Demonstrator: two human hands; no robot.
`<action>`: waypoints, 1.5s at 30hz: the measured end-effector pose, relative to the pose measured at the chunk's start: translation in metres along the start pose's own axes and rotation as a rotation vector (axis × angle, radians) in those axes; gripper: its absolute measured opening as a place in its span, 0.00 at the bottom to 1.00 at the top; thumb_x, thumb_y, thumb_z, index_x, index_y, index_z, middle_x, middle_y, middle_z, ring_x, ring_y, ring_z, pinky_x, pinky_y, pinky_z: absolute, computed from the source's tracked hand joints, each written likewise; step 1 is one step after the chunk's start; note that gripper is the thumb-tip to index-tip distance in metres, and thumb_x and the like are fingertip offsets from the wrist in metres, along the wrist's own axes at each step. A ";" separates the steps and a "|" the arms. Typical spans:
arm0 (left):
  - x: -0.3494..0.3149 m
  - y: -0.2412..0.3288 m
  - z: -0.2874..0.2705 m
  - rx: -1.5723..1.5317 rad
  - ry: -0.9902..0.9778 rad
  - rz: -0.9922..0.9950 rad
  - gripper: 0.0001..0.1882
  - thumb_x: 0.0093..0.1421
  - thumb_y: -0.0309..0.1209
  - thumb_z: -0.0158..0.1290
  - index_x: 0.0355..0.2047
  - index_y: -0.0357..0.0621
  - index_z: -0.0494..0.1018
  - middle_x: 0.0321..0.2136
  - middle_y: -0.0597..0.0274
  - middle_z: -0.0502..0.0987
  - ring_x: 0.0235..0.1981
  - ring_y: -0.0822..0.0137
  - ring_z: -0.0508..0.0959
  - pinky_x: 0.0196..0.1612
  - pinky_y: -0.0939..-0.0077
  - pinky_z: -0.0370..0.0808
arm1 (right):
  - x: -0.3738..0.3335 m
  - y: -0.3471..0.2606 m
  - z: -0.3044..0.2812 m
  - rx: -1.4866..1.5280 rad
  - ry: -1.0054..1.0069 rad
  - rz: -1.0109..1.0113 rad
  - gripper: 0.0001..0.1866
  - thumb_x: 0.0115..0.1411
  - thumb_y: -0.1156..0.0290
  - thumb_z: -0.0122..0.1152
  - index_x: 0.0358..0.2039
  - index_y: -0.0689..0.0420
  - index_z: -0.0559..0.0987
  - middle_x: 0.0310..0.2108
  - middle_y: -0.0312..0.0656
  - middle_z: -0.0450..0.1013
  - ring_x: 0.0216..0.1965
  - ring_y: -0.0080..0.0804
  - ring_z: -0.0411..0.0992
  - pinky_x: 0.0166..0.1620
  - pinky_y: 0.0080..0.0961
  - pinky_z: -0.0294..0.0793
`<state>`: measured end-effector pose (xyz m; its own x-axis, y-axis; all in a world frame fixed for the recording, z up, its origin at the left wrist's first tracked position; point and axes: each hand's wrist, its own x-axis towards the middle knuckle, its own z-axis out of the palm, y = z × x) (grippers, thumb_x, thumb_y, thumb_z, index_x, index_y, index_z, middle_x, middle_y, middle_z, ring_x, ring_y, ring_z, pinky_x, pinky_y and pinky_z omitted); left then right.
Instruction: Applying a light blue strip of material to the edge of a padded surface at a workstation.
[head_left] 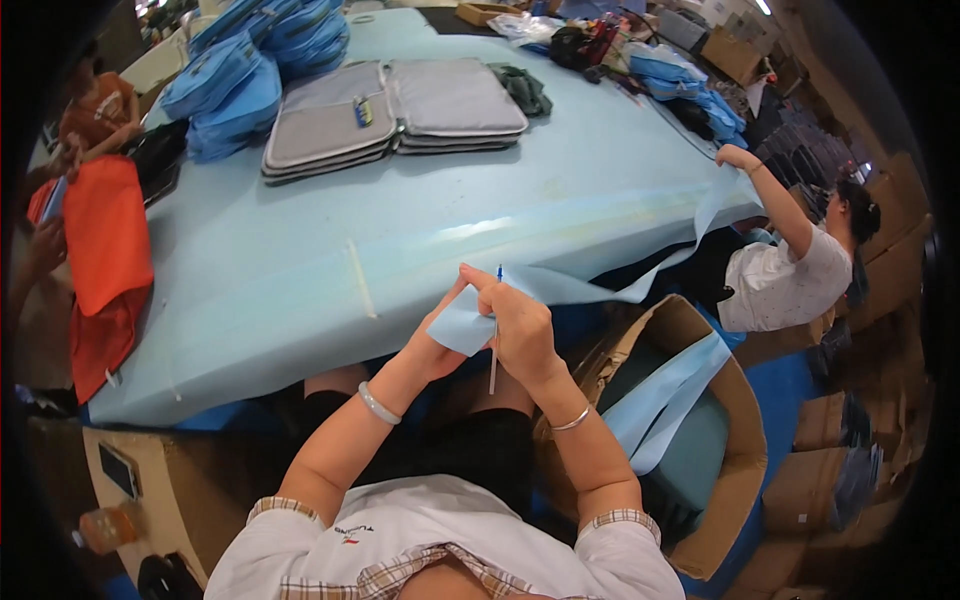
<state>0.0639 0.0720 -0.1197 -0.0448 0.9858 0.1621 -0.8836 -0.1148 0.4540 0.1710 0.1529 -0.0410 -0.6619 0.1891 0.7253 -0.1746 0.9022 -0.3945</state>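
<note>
A light blue fabric strip has its near end folded over the fingers of my left hand, which grips it above my lap at the table's near edge. Close against it, my right hand is closed around a slim pen with a blue tip pointing up. The pen stands nearly upright. Both hands almost touch, and the strip hides part of the left fingers. From my hands the strip runs right along the table edge, sagging and twisting, toward the raised hand of another person.
The table has a light blue cover. Grey padded panels and blue bags lie at its far side. An open cardboard box with blue strips stands at my right. An orange cloth hangs at left, near other people.
</note>
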 end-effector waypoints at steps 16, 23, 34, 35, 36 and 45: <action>-0.119 0.104 0.027 0.381 0.459 -0.106 0.15 0.64 0.35 0.51 0.43 0.34 0.72 0.35 0.53 0.80 0.35 0.66 0.80 0.40 0.72 0.79 | -0.022 -0.082 0.059 0.449 -0.331 -0.078 0.09 0.52 0.84 0.57 0.27 0.60 0.66 0.50 0.43 0.74 0.53 0.42 0.72 0.52 0.34 0.74; -0.165 0.178 0.066 1.081 0.441 -0.271 0.15 0.63 0.37 0.54 0.40 0.35 0.75 0.27 0.63 0.79 0.24 0.75 0.78 0.30 0.81 0.77 | 0.006 -0.035 0.026 0.645 -0.164 0.197 0.21 0.49 0.80 0.70 0.29 0.58 0.61 0.49 0.51 0.75 0.57 0.46 0.69 0.54 0.31 0.68; -0.239 0.259 0.097 1.268 0.469 -0.192 0.14 0.58 0.35 0.60 0.37 0.36 0.75 0.25 0.63 0.78 0.23 0.77 0.78 0.22 0.85 0.75 | -0.010 -0.043 0.094 0.594 -0.531 0.302 0.27 0.46 0.77 0.73 0.29 0.57 0.58 0.42 0.51 0.77 0.42 0.43 0.76 0.45 0.29 0.72; -0.247 0.261 0.099 1.273 0.474 -0.165 0.14 0.58 0.35 0.60 0.37 0.36 0.75 0.26 0.64 0.79 0.23 0.77 0.78 0.22 0.85 0.75 | -0.012 -0.047 0.101 0.610 -0.567 0.312 0.27 0.45 0.77 0.73 0.29 0.57 0.58 0.41 0.50 0.77 0.41 0.42 0.76 0.44 0.29 0.72; -0.247 0.259 0.109 1.259 0.502 -0.175 0.14 0.58 0.35 0.60 0.37 0.36 0.75 0.27 0.65 0.78 0.23 0.78 0.77 0.23 0.85 0.75 | -0.014 -0.050 0.104 0.638 -0.541 0.302 0.26 0.45 0.76 0.74 0.29 0.57 0.58 0.40 0.48 0.78 0.41 0.42 0.76 0.43 0.30 0.73; -0.249 0.258 0.108 1.275 0.429 -0.104 0.13 0.57 0.33 0.61 0.35 0.36 0.75 0.26 0.68 0.77 0.24 0.81 0.75 0.23 0.86 0.73 | -0.015 -0.078 0.128 0.339 -0.142 -0.016 0.20 0.44 0.75 0.72 0.29 0.58 0.66 0.33 0.43 0.76 0.29 0.45 0.70 0.33 0.32 0.70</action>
<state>-0.1026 -0.2163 0.0520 -0.3533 0.9301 -0.1004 0.1431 0.1598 0.9767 0.1014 0.0303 -0.0936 -0.7478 0.0990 0.6565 -0.4016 0.7200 -0.5660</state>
